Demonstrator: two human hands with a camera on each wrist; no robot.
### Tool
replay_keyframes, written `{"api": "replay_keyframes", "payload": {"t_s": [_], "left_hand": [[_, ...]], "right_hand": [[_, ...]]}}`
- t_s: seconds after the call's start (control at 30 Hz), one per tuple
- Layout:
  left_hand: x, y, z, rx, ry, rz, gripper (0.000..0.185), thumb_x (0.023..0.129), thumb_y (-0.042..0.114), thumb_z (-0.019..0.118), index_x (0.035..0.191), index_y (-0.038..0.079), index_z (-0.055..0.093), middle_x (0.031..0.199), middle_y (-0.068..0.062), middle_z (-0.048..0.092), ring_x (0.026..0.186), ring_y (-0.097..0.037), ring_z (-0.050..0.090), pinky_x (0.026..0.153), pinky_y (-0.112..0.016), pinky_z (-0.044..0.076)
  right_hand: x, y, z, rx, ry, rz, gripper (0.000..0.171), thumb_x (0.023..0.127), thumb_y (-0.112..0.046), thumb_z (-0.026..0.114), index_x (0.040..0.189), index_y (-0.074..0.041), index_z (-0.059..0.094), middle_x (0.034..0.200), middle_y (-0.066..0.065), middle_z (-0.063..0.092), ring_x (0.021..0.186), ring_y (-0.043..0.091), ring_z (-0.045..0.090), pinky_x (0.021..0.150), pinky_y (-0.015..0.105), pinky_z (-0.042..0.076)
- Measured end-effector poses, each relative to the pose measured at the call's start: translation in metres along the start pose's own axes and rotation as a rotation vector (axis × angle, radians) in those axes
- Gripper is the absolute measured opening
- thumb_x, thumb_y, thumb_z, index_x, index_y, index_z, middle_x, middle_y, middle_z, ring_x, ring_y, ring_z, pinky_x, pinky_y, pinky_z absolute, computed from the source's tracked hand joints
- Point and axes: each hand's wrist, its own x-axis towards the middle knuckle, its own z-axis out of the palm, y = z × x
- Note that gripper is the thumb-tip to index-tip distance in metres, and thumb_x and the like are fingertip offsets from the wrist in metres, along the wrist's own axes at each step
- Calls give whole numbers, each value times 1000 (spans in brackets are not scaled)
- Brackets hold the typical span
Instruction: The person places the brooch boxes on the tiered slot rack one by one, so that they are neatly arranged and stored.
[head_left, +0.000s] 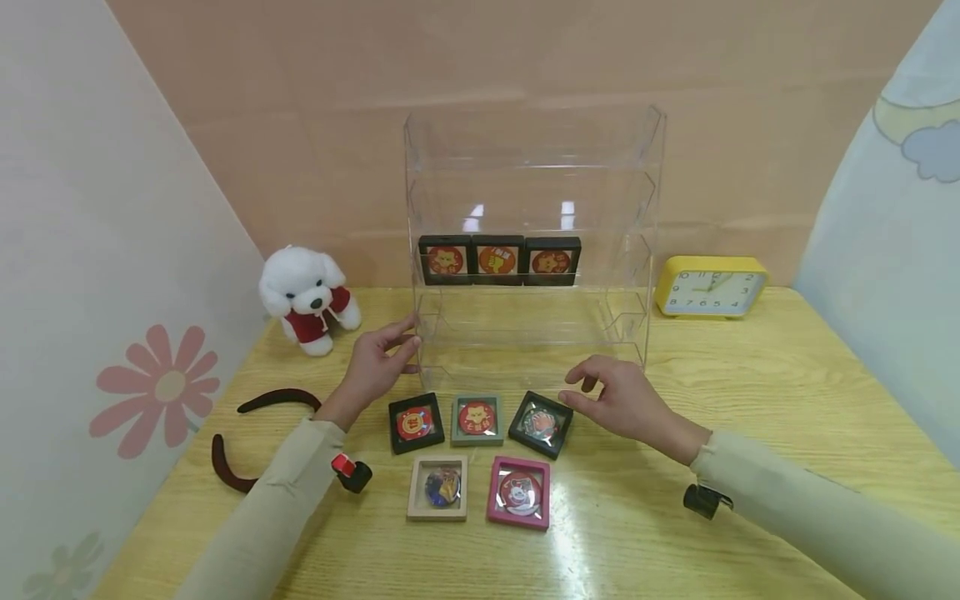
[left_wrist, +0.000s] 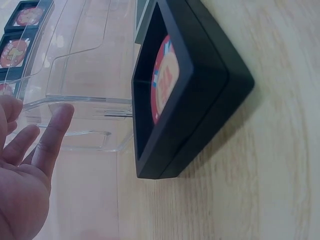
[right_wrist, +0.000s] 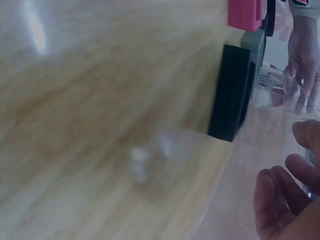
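Observation:
A clear tiered display rack [head_left: 536, 358] stands upright on the wooden table. My left hand [head_left: 380, 358] holds its lower left side edge, fingertips against the plastic. Three black frames [head_left: 497, 260] with round red-and-orange badges stand side by side on a middle tier. My right hand [head_left: 618, 398] hovers, loosely curled and holding nothing, beside a tilted black frame [head_left: 541, 424]. In front of the rack also lie another black frame [head_left: 416, 423], a grey-green frame [head_left: 477, 420], a beige frame [head_left: 438, 488] and a pink frame [head_left: 519, 492], each with a round badge inside.
A white plush dog [head_left: 303, 296] in red sits left of the rack. A yellow clock [head_left: 711, 287] stands at its right. Dark curved pieces [head_left: 228, 467] lie beside and partly behind my left forearm. A peach-coloured backdrop [head_left: 300, 167] rises behind the rack.

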Motion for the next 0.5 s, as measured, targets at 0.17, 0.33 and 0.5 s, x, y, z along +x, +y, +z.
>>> {"api": "replay_keyframes", "payload": {"t_s": [0.17,0.33,0.5], "left_hand": [[0,-2,0,-3,1,-16,44,96,4,56,138,-3,45,141,-18,43,117,-36,51,68,-39,59],[0,-2,0,-2,-2,-17,45,95,4,56,138,-2,45,141,-17,43,117,-36,51,66,-34,59],[0,-2,0,7,1,-10,44,95,3,56,138,-2,45,140,-17,44,116,-36,51,66,-34,59]], "right_hand": [[-5,-3,5,-12,-157,78,28,81,-25,77,98,-3,71,91,3,68,73,15,60,56,25,50],[-7,-7,12,-87,-284,149,48,82,-38,74,108,1,68,100,9,68,76,15,61,63,30,54],[-8,-8,19,-164,-337,183,60,80,-47,73,112,3,66,97,7,65,69,9,53,60,28,52]]}}
